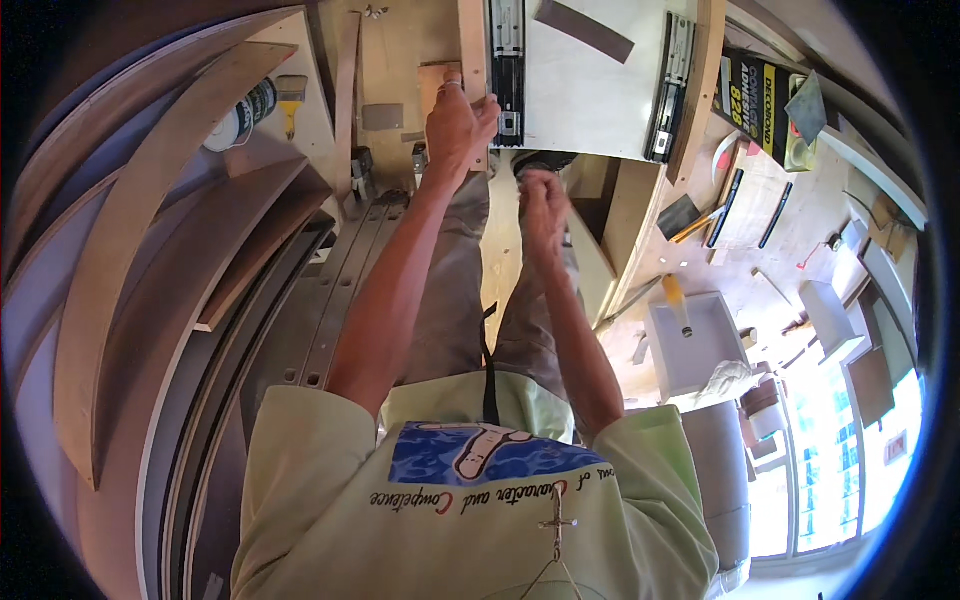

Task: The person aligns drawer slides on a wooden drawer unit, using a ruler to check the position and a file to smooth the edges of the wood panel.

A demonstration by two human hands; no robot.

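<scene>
Against left fingers (pixel 451 88) (bent) runs a wooden strip (pixel 472 45).

Both forearms (pixel 395 290) (pixel 582 345) forward, hands (pixel 462 125) (pixel 544 215) apart, the left farther out, right loosely curled.

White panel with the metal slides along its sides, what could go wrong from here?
The left hand is at the wooden rail beside a metal slide, so it might get pinched if that slide moves. The dark strip lying on the white panel looks loose and could slip if the panel is bumped.
</scene>
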